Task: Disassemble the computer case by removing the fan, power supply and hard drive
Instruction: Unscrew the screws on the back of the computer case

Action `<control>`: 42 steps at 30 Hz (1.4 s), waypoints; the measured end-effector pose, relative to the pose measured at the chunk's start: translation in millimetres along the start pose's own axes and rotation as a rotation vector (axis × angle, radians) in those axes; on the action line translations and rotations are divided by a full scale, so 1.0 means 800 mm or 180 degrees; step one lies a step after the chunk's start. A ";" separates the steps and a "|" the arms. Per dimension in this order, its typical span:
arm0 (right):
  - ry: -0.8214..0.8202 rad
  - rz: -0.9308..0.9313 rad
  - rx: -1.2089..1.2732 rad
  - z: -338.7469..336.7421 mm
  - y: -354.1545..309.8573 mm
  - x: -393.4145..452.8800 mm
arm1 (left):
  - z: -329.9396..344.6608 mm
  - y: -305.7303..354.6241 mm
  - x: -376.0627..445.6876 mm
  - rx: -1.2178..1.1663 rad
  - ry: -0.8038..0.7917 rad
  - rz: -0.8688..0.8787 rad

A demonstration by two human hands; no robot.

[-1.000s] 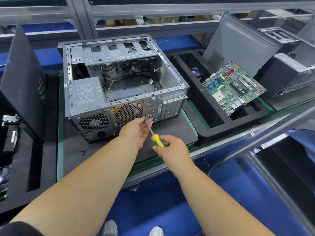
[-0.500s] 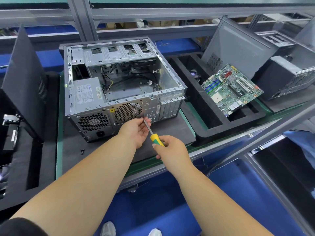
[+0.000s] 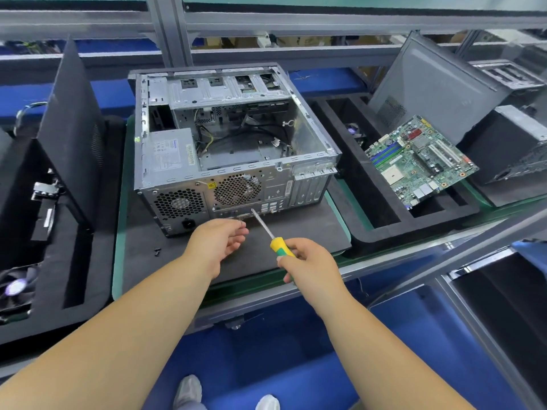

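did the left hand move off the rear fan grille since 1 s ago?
Yes. The left hand has dropped away from the round rear fan grille of the silver computer case, toward the person, fingers now loosely open below the panel.

An electronics teardown line: an opened computer case (image 3: 231,149), a loose motherboard (image 3: 420,161) and foam trays (image 3: 381,232) along a metal-framed bench (image 3: 296,291).
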State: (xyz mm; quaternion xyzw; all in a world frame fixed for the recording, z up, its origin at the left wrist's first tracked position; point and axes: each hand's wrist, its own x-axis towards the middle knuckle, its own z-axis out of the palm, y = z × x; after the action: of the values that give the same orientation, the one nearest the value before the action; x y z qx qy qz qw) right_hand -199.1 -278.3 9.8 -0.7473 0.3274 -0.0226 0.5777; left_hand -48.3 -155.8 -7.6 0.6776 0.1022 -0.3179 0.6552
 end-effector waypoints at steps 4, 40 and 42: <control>-0.0306 -0.0216 0.0003 0.019 -0.004 0.005 | -0.055 -0.003 -0.006 0.1468 0.0221 0.0982; -0.0209 0.0132 0.0181 0.078 -0.017 0.016 | -0.128 0.032 -0.046 0.3271 0.0712 0.3150; -0.0149 0.0185 0.0149 0.080 -0.020 0.016 | -0.116 0.054 -0.047 0.3502 0.0531 0.3559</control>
State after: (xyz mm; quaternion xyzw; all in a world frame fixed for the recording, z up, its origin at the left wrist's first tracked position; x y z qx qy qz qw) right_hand -155.7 -228.9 -1.6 -0.7241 0.3348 0.0040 0.6029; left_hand -26.1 -62.0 43.7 0.8770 -0.3769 0.1058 0.2787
